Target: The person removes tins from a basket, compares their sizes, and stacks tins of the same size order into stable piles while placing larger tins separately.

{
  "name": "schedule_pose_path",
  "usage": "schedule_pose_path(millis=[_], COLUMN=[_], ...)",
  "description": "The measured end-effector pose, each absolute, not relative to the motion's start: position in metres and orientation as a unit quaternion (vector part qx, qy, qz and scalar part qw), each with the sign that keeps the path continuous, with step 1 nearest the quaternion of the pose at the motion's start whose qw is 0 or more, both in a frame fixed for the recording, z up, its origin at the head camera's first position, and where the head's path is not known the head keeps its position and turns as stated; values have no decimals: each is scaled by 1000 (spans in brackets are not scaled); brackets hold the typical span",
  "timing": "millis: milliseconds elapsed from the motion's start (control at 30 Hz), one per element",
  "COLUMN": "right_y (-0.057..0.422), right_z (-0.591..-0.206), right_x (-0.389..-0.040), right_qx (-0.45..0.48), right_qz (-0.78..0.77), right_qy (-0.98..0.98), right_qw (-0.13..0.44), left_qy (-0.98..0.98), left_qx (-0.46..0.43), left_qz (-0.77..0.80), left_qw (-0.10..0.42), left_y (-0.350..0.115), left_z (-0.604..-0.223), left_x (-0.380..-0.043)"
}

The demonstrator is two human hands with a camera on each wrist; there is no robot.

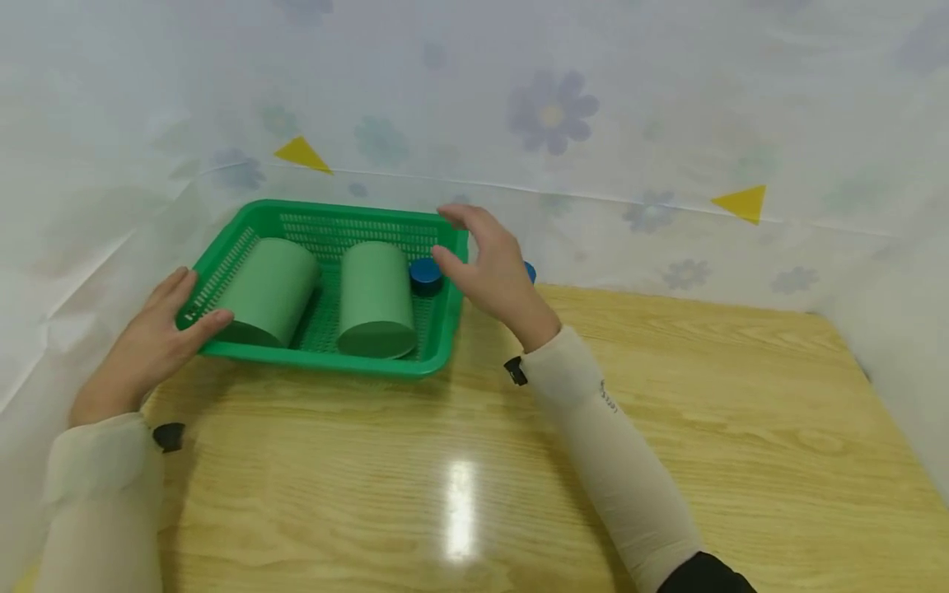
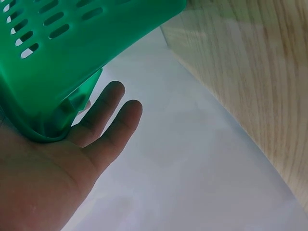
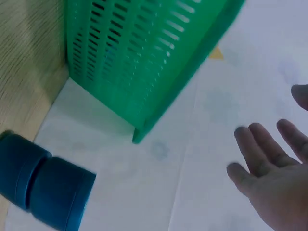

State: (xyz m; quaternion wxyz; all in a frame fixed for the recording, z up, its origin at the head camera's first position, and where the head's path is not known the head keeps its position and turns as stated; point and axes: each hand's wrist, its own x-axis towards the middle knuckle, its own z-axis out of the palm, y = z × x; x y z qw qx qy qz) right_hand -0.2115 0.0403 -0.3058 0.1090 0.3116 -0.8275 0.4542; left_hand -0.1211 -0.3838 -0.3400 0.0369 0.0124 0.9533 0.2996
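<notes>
At the table's [image 1: 741, 395] ten o'clock, the left hand [image 1: 151, 342] grips the green basket [image 1: 296, 357] near its eight-o'clock corner; the right hand [image 1: 489, 270], fingers loosely spread, is at its three-o'clock side. Two green cylinders [image 1: 376, 288] lie inside.

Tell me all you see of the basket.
Green, rectangular and open-topped, the basket looks plastic, with slotted walls and a solid rim. At the far left of the table, it holds two green cylinders on their sides and a blue piece. The left grip holds its near-left corner; the right grip is clear of its right end.
</notes>
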Motion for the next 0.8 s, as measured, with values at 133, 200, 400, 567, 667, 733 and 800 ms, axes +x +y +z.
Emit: schedule_pose_path(millis=[133, 200, 400, 567, 667, 733, 800], right_y=[21, 13, -3, -16, -21, -24, -27], right_z=[-312, -318, -337, -341, -339, -338, -337], right_x=[-226, -236, -259, -269, -271, -271, -271], right_qx=[320, 319, 299, 291, 290, 292, 295], right_qz=[391, 367, 237, 97, 54, 26, 1], right_qy=[-863, -873, -924, -951, -954, -954, -954], right_qw=[28, 2, -24, -47, -58, -60, -60], left_qy=[953, 954, 954, 954, 954, 954, 954], left_qx=[14, 14, 11, 0, -4, -5, -4], left_qz=[300, 298, 296, 295, 293, 294, 295], left_qw=[34, 35, 41, 56, 59, 59, 57], left_y=[-383, -382, -380, -379, -378, -378, -377], left_z=[-339, -339, -340, -337, -335, -334, -333], left_x=[-122, -122, -122, -121, -120, -119, -119])
